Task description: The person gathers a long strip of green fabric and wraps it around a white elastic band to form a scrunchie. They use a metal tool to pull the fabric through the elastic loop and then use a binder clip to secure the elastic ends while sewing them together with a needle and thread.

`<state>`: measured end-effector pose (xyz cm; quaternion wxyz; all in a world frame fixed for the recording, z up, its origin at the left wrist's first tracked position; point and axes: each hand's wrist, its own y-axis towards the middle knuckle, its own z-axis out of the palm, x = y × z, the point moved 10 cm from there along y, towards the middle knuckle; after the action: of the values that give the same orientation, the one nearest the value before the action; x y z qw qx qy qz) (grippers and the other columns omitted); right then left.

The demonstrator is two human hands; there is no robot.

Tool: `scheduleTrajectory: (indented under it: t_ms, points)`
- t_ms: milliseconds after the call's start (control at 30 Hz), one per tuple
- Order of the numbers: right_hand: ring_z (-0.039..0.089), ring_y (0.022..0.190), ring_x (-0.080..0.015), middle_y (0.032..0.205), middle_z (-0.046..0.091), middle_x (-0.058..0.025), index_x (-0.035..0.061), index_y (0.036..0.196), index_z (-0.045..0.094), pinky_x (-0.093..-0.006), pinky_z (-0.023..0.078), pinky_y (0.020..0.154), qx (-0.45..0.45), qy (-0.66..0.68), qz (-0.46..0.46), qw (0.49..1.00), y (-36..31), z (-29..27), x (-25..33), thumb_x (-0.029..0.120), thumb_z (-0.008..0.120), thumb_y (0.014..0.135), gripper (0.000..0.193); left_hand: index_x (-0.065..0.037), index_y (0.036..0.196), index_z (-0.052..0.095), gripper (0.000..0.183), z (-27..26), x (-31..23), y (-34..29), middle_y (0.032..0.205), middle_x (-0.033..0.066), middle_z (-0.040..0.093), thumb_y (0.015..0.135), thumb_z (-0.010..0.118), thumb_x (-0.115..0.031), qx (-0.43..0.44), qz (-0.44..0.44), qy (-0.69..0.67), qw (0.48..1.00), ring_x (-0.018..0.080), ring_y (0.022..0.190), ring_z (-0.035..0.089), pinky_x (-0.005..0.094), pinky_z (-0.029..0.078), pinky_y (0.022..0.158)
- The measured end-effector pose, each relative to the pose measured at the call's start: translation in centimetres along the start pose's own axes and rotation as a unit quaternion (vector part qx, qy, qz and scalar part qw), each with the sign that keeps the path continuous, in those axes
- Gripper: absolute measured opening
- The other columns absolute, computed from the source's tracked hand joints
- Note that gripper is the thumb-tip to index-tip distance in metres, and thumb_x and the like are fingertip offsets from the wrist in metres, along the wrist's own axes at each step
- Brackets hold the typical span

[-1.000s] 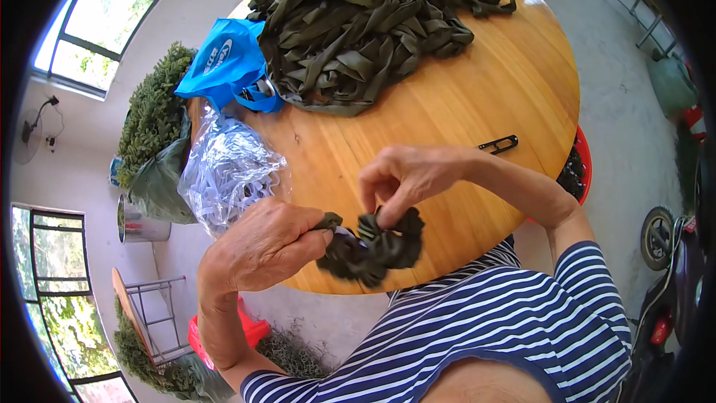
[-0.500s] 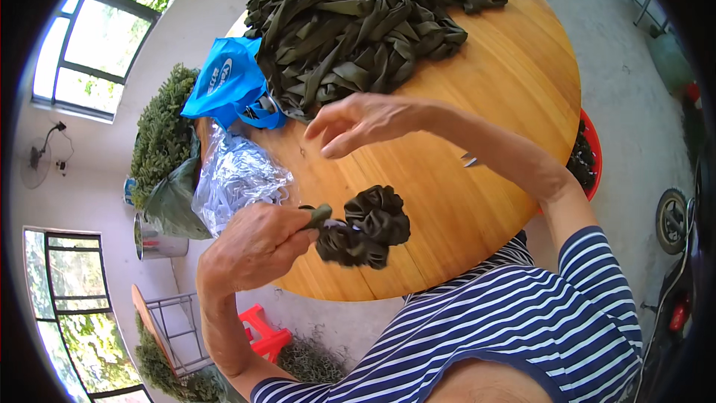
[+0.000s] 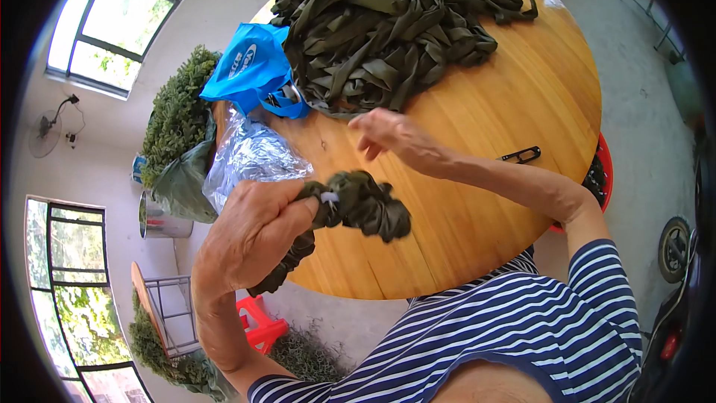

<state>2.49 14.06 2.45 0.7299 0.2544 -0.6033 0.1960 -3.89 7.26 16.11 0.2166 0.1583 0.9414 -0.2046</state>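
Above tbl. (image 3: 462,242), near edge, at L hand (image 3: 250,235): 1 ruffled band (image 3: 373,210), dk. green fabric, pinched betw. thumb and bent fingers; one length juts to that hand's right, another hangs below it, toward the person. White end (image 3: 330,198), prob. elastic, shows just beside L thumb tip. R hand (image 3: 391,134): fingers loosely curled, a bit apart, nothing seen in them; near edge of strip pile (image 3: 380,37), dk. green, just beyond its fingertips; contact: can't tell. Change: vs. approx. 1 s ago (both hands on band), R hand is off, L holds alone; vs. 0.5 s ago, band is swung about, one length now below L hand. Meaning, judged: two-handed work on band is paused or finished; L pinch alone bears it. Also: clear bag (image 3: 257,153), beyond L hand; blue bag (image 3: 250,67), farther beyond; slim blk. tool (image 3: 522,155), right of R hand, by its forearm.
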Motion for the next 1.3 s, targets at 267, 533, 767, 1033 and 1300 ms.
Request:
scheduleTrajectory:
  t_ms: [267,533,767,1033,1300]
  points:
    - [0.052,0.1,-0.0189,0.109,0.055,-0.0099,0.0056,0.127,0.037,-0.0343,0.04,0.088,-0.134,-0.364,-0.181,0.904,-3.8,0.3,3.1,0.028,0.075,0.067,0.075,0.006,0.072,0.057,0.027,-1.6,1.4,1.1,0.053,0.0104,0.051,0.08,0.046,-0.017,-0.035,-0.03,-0.049,0.998,0.0139,0.047,0.049,0.0307,0.038,0.046]
    - [0.06,0.062,-0.0124,0.072,0.062,-0.0069,0.0034,0.099,0.057,-0.0284,0.051,0.059,0.148,0.244,0.156,0.946,-2.0,-1.5,-1.9,0.025,0.055,0.085,0.026,0.003,0.08,0.06,0.026,-0.1,2.5,1.0,0.058,0.0032,0.053,0.082,0.048,-0.019,0.036,-0.046,-0.067,0.996,0.009,0.053,0.045,0.0278,0.036,0.048]
    - [0.054,0.04,-0.015,0.06,0.059,-0.0143,0.0062,0.09,0.056,-0.0308,0.049,0.039,0.28,0.09,0.296,0.909,-4.1,1.1,-7.4,0.045,0.045,0.087,0.04,0.003,0.082,0.062,0.025,1.0,1.2,1.9,0.075,0.0037,0.055,0.081,0.052,-0.02,0.022,0.072,-0.049,0.996,0.009,0.062,0.05,0.0235,0.039,0.056]
    - [0.059,0.078,-0.0238,0.079,0.06,-0.0118,0.0009,0.111,0.05,-0.036,0.045,0.071,-0.111,-0.195,-0.002,0.974,-1.9,-4.5,0.3,0.047,0.055,0.082,0.054,0.005,0.081,0.06,0.027,1.2,3.5,2.2,0.076,0.005,0.058,0.081,0.052,-0.021,0.03,-0.026,-0.125,0.991,0.0101,0.065,0.052,0.0236,0.041,0.06]
    - [0.04,0.113,-0.0252,0.111,0.046,-0.0107,0.0161,0.127,0.04,-0.051,0.025,0.094,-0.139,-0.528,-0.242,0.802,-6.0,2.8,6.1,0.04,0.072,0.063,0.075,0.002,0.088,0.061,0.029,3.0,6.5,2.9,0.077,0.0021,0.061,0.086,0.052,-0.025,0.015,-0.038,-0.424,0.905,0.0052,0.069,0.054,0.0187,0.042,0.06]
